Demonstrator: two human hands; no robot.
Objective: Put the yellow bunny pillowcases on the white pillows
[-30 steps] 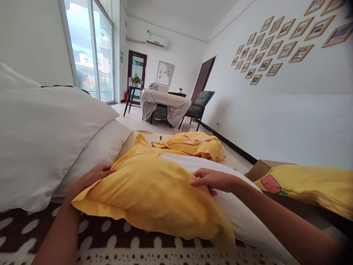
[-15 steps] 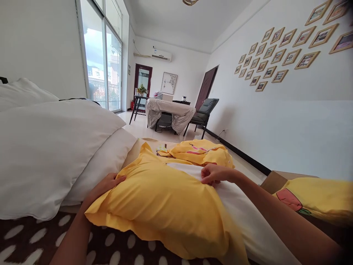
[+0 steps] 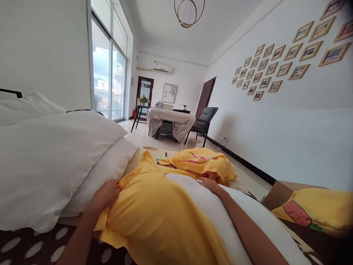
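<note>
A white pillow [image 3: 220, 213] lies in front of me, half inside a yellow pillowcase [image 3: 154, 217]. My left hand [image 3: 106, 194] grips the pillowcase's left edge, next to the stacked white pillows. My right hand [image 3: 208, 183] lies stretched along the top of the bare white pillow, its fingertips at the far end near the pillowcase's opening; whether it pinches the fabric I cannot tell. A crumpled yellow pillowcase [image 3: 202, 163] lies just beyond the right hand.
Big white pillows [image 3: 49, 162] are piled at the left on a brown dotted bedspread [image 3: 33, 246]. At the right a cardboard box [image 3: 275, 193] holds yellow printed fabric [image 3: 317, 209]. Farther off are a covered table [image 3: 171, 119] and a dark chair [image 3: 204, 117].
My right hand has slid forward along the pillow to its far end. The view has tilted up, and the yellow pillowcase sits closer and lower in view.
</note>
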